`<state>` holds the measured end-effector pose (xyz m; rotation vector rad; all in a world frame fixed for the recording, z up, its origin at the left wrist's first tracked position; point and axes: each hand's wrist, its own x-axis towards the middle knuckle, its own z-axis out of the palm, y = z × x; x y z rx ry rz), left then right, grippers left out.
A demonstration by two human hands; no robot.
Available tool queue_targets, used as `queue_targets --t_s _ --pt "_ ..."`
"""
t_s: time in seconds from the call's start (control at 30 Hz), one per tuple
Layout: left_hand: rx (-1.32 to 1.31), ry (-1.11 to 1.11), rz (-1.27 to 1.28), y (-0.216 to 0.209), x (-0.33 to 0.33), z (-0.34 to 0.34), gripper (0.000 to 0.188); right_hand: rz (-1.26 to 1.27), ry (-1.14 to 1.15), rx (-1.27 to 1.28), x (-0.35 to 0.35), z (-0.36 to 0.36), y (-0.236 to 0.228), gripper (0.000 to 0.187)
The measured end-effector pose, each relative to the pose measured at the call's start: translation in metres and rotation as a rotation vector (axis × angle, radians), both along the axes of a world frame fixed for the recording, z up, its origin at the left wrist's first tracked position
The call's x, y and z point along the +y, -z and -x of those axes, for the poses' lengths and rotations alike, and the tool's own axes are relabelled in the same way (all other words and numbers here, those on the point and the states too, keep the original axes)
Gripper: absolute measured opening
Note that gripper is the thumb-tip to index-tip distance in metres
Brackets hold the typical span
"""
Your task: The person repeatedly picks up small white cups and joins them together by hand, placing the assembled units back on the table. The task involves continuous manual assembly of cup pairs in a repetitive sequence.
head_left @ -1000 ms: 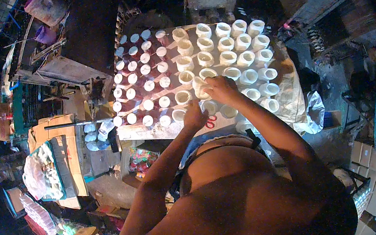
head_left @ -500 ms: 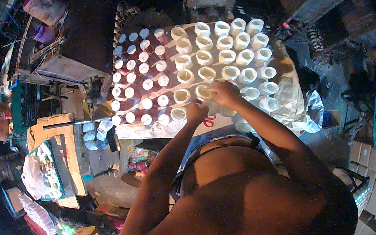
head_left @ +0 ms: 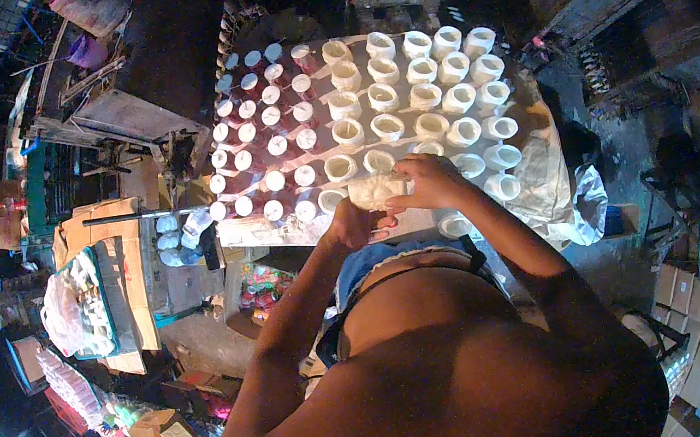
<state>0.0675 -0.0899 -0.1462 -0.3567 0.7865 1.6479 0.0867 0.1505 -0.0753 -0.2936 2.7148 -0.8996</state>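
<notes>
Between my hands is a cream-coloured, round-mouthed cup [head_left: 376, 192], turned on its side above the near edge of the table. My left hand [head_left: 354, 224] is curled against its lower left side, thumb and fingers partly showing. At its right end, my right hand [head_left: 430, 182] grips with bent fingers. Rows of similar open-topped cups [head_left: 387, 127] stand upright on the middle and right of the table. Filling the left part are dark red containers [head_left: 281, 120] with whitish round tops, several with a thin stick or line across the top.
Brownish sheeting [head_left: 538, 167] hangs over the table's right side, by a crumpled white bag [head_left: 589, 204]. Leftward, a tray [head_left: 107, 299] with whitish pieces lies on cardboard [head_left: 139, 298]. A box of colourful packets [head_left: 261, 288] sits below the table's left corner.
My hands have come nearer my body, and a cup now lies tipped sideways between them. Earlier they reached in among the front cups. The view has shifted slightly.
</notes>
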Motion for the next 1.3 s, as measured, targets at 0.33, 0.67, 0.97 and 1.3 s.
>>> queue_targets --t_s 0.33,0.67,0.97,1.3 --pt "1.468 0.067 0.878 0.016 -0.006 -0.061 0.092 -0.281 -0.097 0.033 -0.041 0.011 0.031 0.048" --pt "1.041 -0.141 0.268 0.017 0.028 -0.019 0.083 0.149 0.051 -0.114 -0.005 -0.002 -0.028 0.059" --pt "0.821 -0.36 0.004 -0.047 0.028 0.005 0.028 0.779 0.308 -0.407 0.021 -0.003 0.012 0.034" --pt "1.022 -0.168 0.131 -0.085 0.048 0.029 0.015 0.638 0.189 -0.197 0.02 0.002 -0.02 0.027"
